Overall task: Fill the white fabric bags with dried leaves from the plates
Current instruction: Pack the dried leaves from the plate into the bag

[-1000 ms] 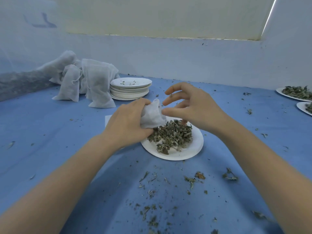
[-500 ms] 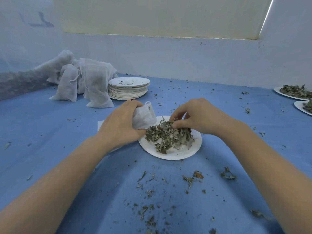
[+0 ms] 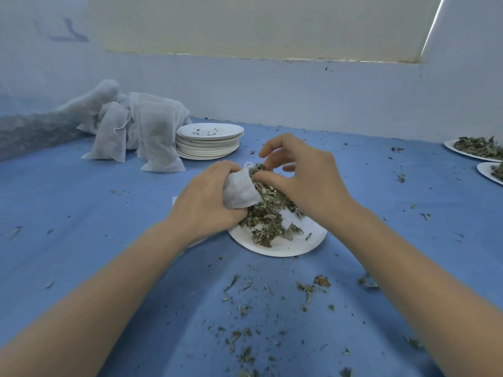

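With our left hand (image 3: pixel 205 201) we grip the soft, limp white bag (image 3: pixel 241 193) at its mouth, just over the plate (image 3: pixel 280 247), while our right hand (image 3: pixel 302 178) pinches the light, brittle dried leaves (image 3: pixel 268 216) gently beside it.

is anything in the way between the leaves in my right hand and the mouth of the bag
Nothing visible. The right hand pinches leaves right at the bag mouth, which the left hand holds over the plate.
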Demonstrator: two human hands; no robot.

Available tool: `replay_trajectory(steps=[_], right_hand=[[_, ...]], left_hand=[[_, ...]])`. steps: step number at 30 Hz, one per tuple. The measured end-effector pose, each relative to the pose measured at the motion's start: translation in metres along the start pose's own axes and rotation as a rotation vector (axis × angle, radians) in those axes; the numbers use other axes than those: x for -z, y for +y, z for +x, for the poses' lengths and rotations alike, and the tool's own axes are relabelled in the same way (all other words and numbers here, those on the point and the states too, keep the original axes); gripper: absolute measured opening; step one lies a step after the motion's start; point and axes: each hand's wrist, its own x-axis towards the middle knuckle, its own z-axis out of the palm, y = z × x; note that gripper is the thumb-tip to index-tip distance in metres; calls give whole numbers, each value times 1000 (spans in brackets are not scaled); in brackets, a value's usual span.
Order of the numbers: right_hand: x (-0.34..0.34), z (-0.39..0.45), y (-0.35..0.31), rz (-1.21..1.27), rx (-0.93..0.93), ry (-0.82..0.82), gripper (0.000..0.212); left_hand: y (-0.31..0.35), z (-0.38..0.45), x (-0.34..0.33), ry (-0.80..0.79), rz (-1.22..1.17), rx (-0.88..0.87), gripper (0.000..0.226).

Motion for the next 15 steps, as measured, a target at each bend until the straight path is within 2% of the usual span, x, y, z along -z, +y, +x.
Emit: replay_trajectory(steps=[4, 8, 10, 13, 15], right_hand=[[-10, -4, -2, 67, -6, 10, 21], [-5, -4, -7, 45, 24, -140, 20], [1, -3, -9, 67, 37, -217, 31], [8, -4, -8, 169, 2, -356, 29], [9, -4, -4, 197, -15, -342, 29]], left_hand=[[5, 0, -2, 36, 0, -17, 54], [2, 2, -1, 52, -12, 27, 57], [2, 2, 0, 53, -64, 59, 55], [5, 2, 2, 54, -146, 121, 44], [5, 2, 2, 65, -190, 147, 37]])
